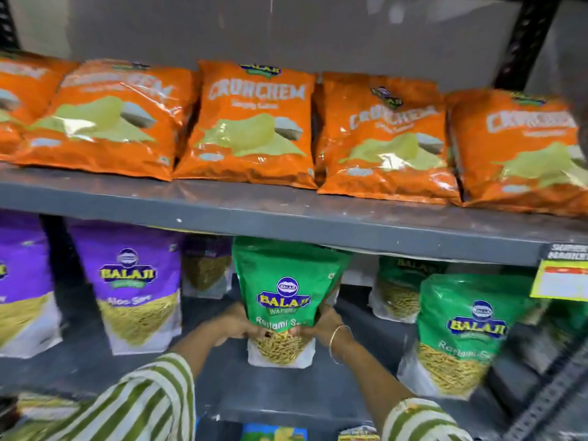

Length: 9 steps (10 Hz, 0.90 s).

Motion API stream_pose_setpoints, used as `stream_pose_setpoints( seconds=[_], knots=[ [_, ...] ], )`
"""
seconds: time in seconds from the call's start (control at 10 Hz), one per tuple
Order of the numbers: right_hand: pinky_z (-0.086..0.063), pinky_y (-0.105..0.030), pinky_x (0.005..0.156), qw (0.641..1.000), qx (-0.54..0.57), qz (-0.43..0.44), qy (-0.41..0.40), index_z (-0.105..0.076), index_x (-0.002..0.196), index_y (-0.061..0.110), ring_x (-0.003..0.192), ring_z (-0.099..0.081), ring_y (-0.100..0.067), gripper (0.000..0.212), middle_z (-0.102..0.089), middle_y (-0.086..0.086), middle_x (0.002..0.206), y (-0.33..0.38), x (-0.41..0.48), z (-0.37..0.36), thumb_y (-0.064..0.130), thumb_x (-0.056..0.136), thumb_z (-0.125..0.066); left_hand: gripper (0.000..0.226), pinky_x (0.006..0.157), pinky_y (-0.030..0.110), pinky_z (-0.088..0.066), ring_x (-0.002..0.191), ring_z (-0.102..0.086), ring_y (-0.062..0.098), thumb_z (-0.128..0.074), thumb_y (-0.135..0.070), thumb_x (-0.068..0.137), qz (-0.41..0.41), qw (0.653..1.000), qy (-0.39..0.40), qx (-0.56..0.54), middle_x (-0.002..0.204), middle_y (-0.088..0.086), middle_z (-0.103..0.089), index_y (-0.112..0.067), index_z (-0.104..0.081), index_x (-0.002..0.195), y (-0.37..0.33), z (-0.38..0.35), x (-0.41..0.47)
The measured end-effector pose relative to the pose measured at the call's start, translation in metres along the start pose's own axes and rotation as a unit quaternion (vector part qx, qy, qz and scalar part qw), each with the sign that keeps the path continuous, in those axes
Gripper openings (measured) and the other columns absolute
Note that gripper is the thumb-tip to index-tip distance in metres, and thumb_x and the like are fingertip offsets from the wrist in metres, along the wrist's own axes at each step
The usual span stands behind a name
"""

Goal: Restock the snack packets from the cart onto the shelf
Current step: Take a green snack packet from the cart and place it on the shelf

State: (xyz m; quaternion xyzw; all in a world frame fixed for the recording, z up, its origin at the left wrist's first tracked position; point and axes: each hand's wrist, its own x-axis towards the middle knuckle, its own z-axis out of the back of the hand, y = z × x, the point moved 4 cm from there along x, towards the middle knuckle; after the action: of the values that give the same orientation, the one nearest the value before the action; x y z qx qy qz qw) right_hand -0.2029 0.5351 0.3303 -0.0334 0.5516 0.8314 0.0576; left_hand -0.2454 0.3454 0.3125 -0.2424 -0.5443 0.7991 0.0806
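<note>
A green Balaji sev packet [281,291] stands upright on the lower shelf [149,361], in the gap between purple and green packets. My left hand [234,323] grips its lower left side and my right hand [324,323], with a thin bangle on the wrist, grips its lower right side. The packet's top reaches just under the upper shelf's front edge [286,224]. Both forearms come up from striped green and white sleeves at the bottom.
Orange Crunchem packets [251,122] lie in a row on the upper shelf. Purple Aloo Sev packets [130,281] stand at left, another green packet [467,329] at right, more behind. A yellow price tag [560,275] hangs at right. No cart is in view.
</note>
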Motion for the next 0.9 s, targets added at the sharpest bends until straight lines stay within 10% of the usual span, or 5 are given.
stream_pose_setpoints(
  seconds=[0.3, 0.5, 0.6, 0.8, 0.9],
  knots=[
    [-0.042, -0.029, 0.097, 0.991, -0.055, -0.057, 0.104, -0.041, 0.134, 0.005, 0.121, -0.051, -0.024, 0.068, -0.053, -0.01, 0.133, 0.005, -0.003, 0.005, 0.01, 0.075, -0.073, 0.058, 0.071, 0.018, -0.051, 0.108, -0.05, 0.019, -0.069, -0.002, 0.073, 0.008, 0.999, 0.022, 0.031, 0.114, 0.002, -0.058, -0.009, -0.046, 0.125, -0.011, -0.009, 0.005],
    [-0.049, -0.04, 0.093, 0.782, -0.455, -0.29, 0.31, -0.054, 0.118, 0.0, 0.115, -0.059, -0.032, 0.057, -0.058, -0.016, 0.128, 0.044, -0.019, -0.004, 0.043, 0.081, -0.062, 0.06, 0.062, 0.025, -0.04, 0.084, -0.054, 0.014, -0.069, -0.03, 0.075, 0.073, 0.976, 0.011, 0.204, 0.101, 0.003, -0.055, -0.008, -0.044, 0.125, 0.006, 0.036, -0.022],
    [-0.046, -0.041, 0.094, 0.792, -0.48, -0.221, 0.305, -0.059, 0.109, 0.004, 0.119, -0.055, -0.031, 0.041, -0.057, -0.017, 0.127, 0.067, -0.005, -0.046, 0.039, 0.088, -0.054, 0.029, 0.065, 0.027, -0.041, 0.066, -0.048, 0.009, -0.058, -0.033, 0.083, 0.173, 0.95, 0.053, 0.254, 0.074, -0.003, -0.052, -0.012, -0.056, 0.103, 0.023, 0.07, -0.042],
    [-0.041, -0.04, 0.105, 0.911, -0.308, -0.012, 0.276, -0.037, 0.136, 0.008, 0.129, -0.045, -0.03, 0.075, -0.048, -0.014, 0.138, 0.097, 0.036, -0.184, 0.034, 0.075, -0.071, 0.039, 0.107, 0.045, -0.032, 0.115, -0.055, 0.029, -0.039, -0.048, 0.089, 0.42, 0.846, 0.167, 0.284, 0.077, 0.002, -0.054, -0.015, -0.051, 0.073, 0.084, 0.177, -0.102],
    [-0.04, -0.035, 0.106, 0.97, -0.135, 0.092, 0.182, -0.035, 0.137, 0.009, 0.129, -0.045, -0.028, 0.088, -0.048, -0.012, 0.139, 0.096, 0.066, -0.232, 0.015, 0.063, -0.082, 0.045, 0.107, 0.046, -0.039, 0.127, -0.047, 0.031, -0.067, -0.045, 0.071, 0.259, 0.935, -0.065, 0.233, 0.105, 0.005, -0.056, -0.011, -0.051, 0.097, 0.118, 0.243, -0.093]
  ],
)
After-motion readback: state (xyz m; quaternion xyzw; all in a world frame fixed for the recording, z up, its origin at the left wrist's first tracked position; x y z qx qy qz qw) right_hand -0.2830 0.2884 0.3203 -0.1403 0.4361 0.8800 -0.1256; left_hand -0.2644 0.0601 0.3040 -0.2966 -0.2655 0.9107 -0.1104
